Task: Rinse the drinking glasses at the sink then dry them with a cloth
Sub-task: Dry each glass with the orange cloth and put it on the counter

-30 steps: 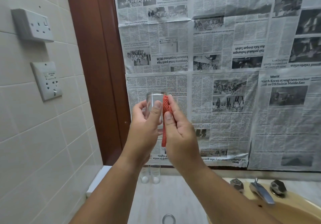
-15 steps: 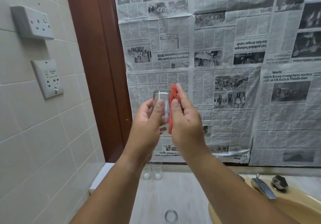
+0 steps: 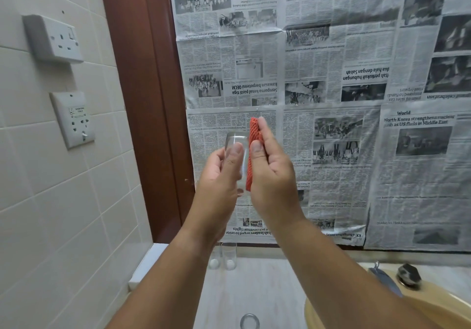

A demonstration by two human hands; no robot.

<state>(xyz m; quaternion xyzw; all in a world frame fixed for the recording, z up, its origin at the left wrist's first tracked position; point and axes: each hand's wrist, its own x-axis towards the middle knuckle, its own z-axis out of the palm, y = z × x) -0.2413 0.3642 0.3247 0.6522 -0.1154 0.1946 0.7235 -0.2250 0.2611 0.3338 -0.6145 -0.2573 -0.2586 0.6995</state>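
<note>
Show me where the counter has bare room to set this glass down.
Bare counter lies between the two glasses at the back wall, the glass rim at the near edge and the sink on the right. The back left corner is crowded; the forearms hide the rest.

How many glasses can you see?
3: held glass in the left hand; left counter glass and right counter glass by the wall. The ring at the bottom edge may be a fourth.

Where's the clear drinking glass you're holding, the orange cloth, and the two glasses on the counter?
Clear drinking glass (image 3: 235, 140): head view, upper end.
Orange ribbed cloth (image 3: 253, 134): head view, upper part.
Two clear counter glasses (image 3: 229, 252): head view, right one's wall.
</note>
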